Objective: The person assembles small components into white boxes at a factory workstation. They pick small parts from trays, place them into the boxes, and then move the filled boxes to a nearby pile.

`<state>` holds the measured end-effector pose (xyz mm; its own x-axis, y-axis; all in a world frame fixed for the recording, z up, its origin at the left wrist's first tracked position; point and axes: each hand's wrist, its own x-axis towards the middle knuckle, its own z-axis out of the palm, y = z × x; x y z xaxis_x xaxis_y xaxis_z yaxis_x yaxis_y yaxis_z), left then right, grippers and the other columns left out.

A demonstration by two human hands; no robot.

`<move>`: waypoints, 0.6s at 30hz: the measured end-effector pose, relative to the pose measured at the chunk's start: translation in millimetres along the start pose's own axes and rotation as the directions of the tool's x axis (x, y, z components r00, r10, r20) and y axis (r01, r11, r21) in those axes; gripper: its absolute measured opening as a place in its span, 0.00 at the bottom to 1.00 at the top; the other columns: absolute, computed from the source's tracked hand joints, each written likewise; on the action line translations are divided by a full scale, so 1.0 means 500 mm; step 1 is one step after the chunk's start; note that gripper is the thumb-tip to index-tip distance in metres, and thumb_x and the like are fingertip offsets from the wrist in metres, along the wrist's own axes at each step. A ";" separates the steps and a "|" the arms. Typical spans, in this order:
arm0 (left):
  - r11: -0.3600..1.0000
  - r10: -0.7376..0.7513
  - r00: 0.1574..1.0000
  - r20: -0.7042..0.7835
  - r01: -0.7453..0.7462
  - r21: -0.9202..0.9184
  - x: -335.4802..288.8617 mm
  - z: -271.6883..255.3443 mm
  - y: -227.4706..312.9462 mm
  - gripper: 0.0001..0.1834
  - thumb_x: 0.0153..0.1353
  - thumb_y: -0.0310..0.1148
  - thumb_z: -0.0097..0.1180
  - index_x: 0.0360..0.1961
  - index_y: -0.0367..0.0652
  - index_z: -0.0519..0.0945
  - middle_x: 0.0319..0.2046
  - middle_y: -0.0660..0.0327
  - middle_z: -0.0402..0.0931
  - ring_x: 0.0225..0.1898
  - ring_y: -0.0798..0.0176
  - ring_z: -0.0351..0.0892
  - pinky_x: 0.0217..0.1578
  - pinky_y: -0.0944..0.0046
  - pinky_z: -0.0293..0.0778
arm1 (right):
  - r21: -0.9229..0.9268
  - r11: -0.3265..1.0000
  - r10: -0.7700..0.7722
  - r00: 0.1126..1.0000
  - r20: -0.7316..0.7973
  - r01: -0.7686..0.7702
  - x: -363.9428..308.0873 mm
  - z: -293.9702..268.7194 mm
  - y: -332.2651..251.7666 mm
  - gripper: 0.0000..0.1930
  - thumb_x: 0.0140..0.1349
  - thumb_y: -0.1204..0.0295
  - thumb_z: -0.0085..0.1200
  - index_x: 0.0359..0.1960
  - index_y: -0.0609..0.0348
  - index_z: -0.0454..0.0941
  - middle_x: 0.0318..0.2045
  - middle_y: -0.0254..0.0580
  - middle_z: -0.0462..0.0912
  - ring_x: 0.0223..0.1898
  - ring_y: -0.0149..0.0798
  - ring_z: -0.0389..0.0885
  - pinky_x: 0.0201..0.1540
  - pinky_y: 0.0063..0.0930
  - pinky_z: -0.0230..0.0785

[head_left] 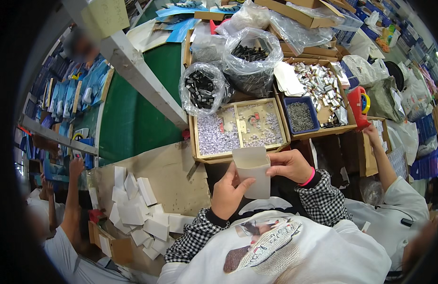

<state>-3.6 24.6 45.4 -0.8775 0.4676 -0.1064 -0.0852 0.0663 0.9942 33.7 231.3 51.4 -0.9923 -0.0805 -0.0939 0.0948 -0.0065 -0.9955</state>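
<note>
Upright before my chest is a small white carton [257,185], its top open and a flap standing up at the far side. My left hand [230,193] grips the carton's left side, thumb across the front. At its right upper edge, my right hand [292,166] pinches the wall between thumb and fingers. The inside is only partly visible. Just beyond the carton lies a divided wooden tray [196,142] of tiny pale pieces. A heap of white cartons [132,213] rests on brown cardboard [185,163] to my left.
Behind the tray stand clear bags of black parts [200,87]. A blue bin [302,133] of small metal pieces sits beside a cardboard box [335,131] of silvery-white parts. A co-worker's hand [372,136] touches a red tape dispenser [357,108]. A metal post [148,78] crosses the green surface [126,104].
</note>
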 end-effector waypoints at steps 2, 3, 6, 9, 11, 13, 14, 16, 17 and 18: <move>0.992 -0.012 0.999 0.037 0.007 0.127 -0.005 0.001 0.009 0.20 0.59 0.34 0.54 0.51 0.36 0.72 0.33 0.56 0.80 0.35 0.69 0.78 0.37 0.69 0.72 | 0.027 0.995 0.102 0.993 -0.052 -0.101 0.002 -0.002 0.005 0.19 0.54 0.78 0.58 0.49 0.67 0.73 0.35 0.38 0.82 0.32 0.24 0.77 0.36 0.17 0.72; 0.982 -0.020 0.998 0.059 0.009 0.190 -0.005 0.001 0.011 0.19 0.59 0.33 0.54 0.50 0.36 0.72 0.32 0.56 0.80 0.35 0.69 0.78 0.37 0.69 0.72 | 0.033 0.995 0.095 0.992 -0.083 -0.093 0.006 -0.001 0.008 0.18 0.55 0.77 0.58 0.48 0.66 0.75 0.32 0.35 0.82 0.28 0.22 0.76 0.31 0.15 0.72; 0.969 -0.068 0.990 0.125 0.035 0.246 0.000 -0.004 0.008 0.17 0.60 0.32 0.52 0.49 0.35 0.73 0.31 0.57 0.80 0.34 0.69 0.78 0.36 0.69 0.72 | 0.019 0.989 0.147 0.976 -0.160 -0.146 0.006 0.009 0.014 0.19 0.57 0.75 0.57 0.51 0.63 0.73 0.34 0.37 0.82 0.30 0.21 0.76 0.28 0.15 0.71; 0.977 -0.062 0.991 0.122 0.085 -0.196 0.010 -0.003 -0.003 0.22 0.60 0.26 0.51 0.56 0.39 0.66 0.41 0.55 0.76 0.42 0.68 0.75 0.42 0.69 0.71 | 0.234 0.971 0.113 0.964 -0.242 -0.055 -0.002 0.035 0.018 0.21 0.57 0.76 0.56 0.54 0.61 0.69 0.37 0.40 0.81 0.32 0.24 0.77 0.27 0.16 0.72; 0.909 -0.018 0.992 0.125 0.068 -0.411 0.007 -0.008 -0.010 0.29 0.60 0.22 0.51 0.61 0.38 0.57 0.50 0.53 0.71 0.48 0.65 0.72 0.48 0.68 0.70 | 0.251 0.968 0.081 0.959 -0.271 -0.011 -0.011 0.049 0.020 0.22 0.58 0.76 0.55 0.55 0.60 0.67 0.38 0.41 0.81 0.34 0.25 0.78 0.27 0.16 0.72; 0.934 0.004 0.995 0.104 0.033 -0.355 0.000 -0.009 -0.019 0.29 0.60 0.21 0.50 0.62 0.41 0.57 0.50 0.53 0.71 0.49 0.66 0.72 0.48 0.69 0.69 | 0.229 0.973 0.045 0.964 -0.262 0.017 -0.018 0.056 0.023 0.21 0.58 0.77 0.54 0.54 0.61 0.67 0.39 0.42 0.81 0.37 0.26 0.78 0.31 0.16 0.73; 0.943 0.030 0.996 0.089 0.001 -0.332 -0.005 -0.010 -0.024 0.29 0.60 0.21 0.49 0.62 0.42 0.57 0.51 0.53 0.71 0.49 0.67 0.71 0.48 0.69 0.69 | 0.237 0.971 0.057 0.964 -0.261 0.007 -0.020 0.057 0.025 0.21 0.58 0.77 0.54 0.54 0.60 0.67 0.39 0.41 0.81 0.37 0.26 0.78 0.32 0.17 0.73; 0.919 -0.024 0.995 0.100 0.061 -0.390 -0.013 -0.012 -0.034 0.28 0.61 0.21 0.48 0.62 0.43 0.57 0.50 0.53 0.71 0.48 0.68 0.72 0.46 0.70 0.70 | 0.251 0.968 0.073 0.966 -0.247 -0.009 -0.023 0.056 0.028 0.20 0.59 0.77 0.54 0.54 0.60 0.68 0.38 0.41 0.81 0.37 0.26 0.78 0.35 0.18 0.73; 0.895 -0.057 0.992 0.113 0.100 -0.435 -0.017 -0.016 -0.038 0.28 0.61 0.21 0.48 0.62 0.43 0.58 0.50 0.53 0.72 0.47 0.69 0.72 0.46 0.71 0.70 | 0.223 0.975 0.060 0.973 -0.223 -0.008 -0.026 0.053 0.029 0.19 0.59 0.77 0.54 0.53 0.61 0.69 0.38 0.40 0.81 0.37 0.26 0.78 0.36 0.18 0.73; 0.867 -0.089 0.988 0.126 0.139 -0.478 -0.021 -0.019 -0.041 0.27 0.61 0.22 0.48 0.62 0.43 0.59 0.49 0.53 0.72 0.46 0.70 0.73 0.45 0.71 0.70 | 0.191 0.981 0.061 0.978 -0.199 -0.022 -0.030 0.050 0.030 0.19 0.59 0.77 0.53 0.52 0.61 0.70 0.38 0.39 0.81 0.37 0.25 0.78 0.37 0.18 0.72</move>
<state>2.7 9.9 26.3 -0.7998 0.5676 -0.1955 -0.4216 -0.2992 0.8560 52.0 207.6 38.4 -0.9807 0.1190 -0.1554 0.1304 -0.1946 -0.9722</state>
